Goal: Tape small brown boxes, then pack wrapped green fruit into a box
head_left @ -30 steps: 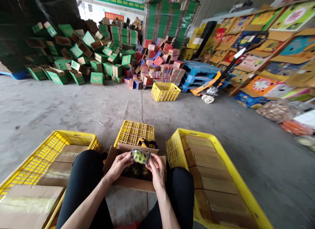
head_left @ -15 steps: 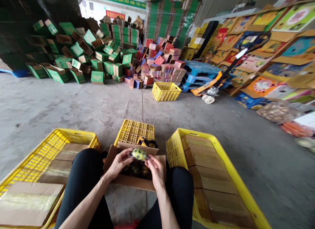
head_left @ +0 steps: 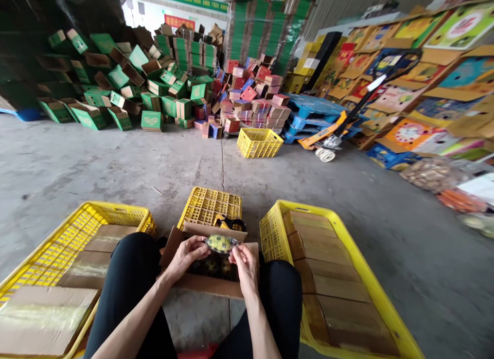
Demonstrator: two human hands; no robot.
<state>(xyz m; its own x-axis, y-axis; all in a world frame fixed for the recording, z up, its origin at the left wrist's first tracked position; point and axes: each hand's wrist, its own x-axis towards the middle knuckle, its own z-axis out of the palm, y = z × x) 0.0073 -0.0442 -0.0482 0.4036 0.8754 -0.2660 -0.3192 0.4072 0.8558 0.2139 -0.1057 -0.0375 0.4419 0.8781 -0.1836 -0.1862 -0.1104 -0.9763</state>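
Observation:
A yellow-green fruit with dark spots (head_left: 221,243), in a shiny clear wrapper, is stretched between my two hands. My left hand (head_left: 190,252) pinches its left end, and the fingers of my right hand (head_left: 244,260) close on the right end. Directly below is an open cardboard box (head_left: 208,285) between my knees, with several dark, rounded, wrapped pieces (head_left: 212,266) inside, partly hidden by my hands. A black-and-yellow tape dispenser (head_left: 229,222) shows behind the box's raised back flap. It rests on an upturned yellow crate (head_left: 211,203).
At my left stands a yellow crate (head_left: 129,213) with closed cardboard boxes (head_left: 46,318); another yellow crate (head_left: 328,213) full of boxes is at my right. Farther off are a small yellow crate (head_left: 259,143), a pallet jack (head_left: 328,135), blue pallets (head_left: 309,109) and piled green cartons (head_left: 152,121).
The fruit has turned in its wrapper and shows a different side. My hands have stayed over the box, still gripping both ends. The view has shifted very slightly.

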